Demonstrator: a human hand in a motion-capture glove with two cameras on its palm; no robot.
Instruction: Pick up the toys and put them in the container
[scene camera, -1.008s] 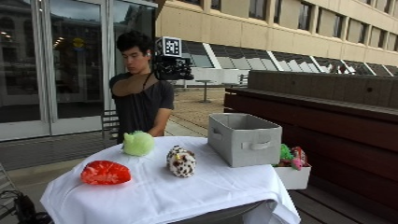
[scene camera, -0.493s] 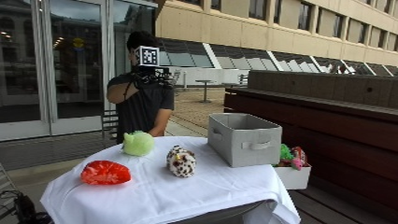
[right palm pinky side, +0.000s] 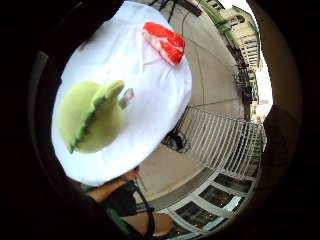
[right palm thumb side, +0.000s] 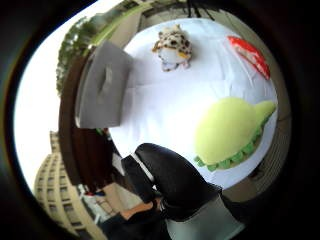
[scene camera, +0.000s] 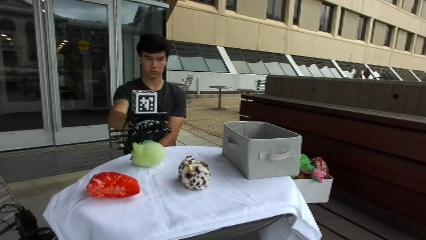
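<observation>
Gloved right hand (scene camera: 148, 131) hovers just above the green plush toy (scene camera: 148, 153), fingers relaxed, gripping nothing; no readable writing.

On the table (scene camera: 166, 210) before us, three toys sit left of the container (scene camera: 261, 149); a gloved right hand (scene camera: 146, 131) hovers behind the rearmost toy (scene camera: 148, 153).

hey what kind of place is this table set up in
Most likely an outdoor terrace or courtyard beside a large building. A round table with a white tablecloth stands on paved ground, a dark wooden bench wall runs behind it, and glass doors and a tall windowed facade rise in the background.
</observation>
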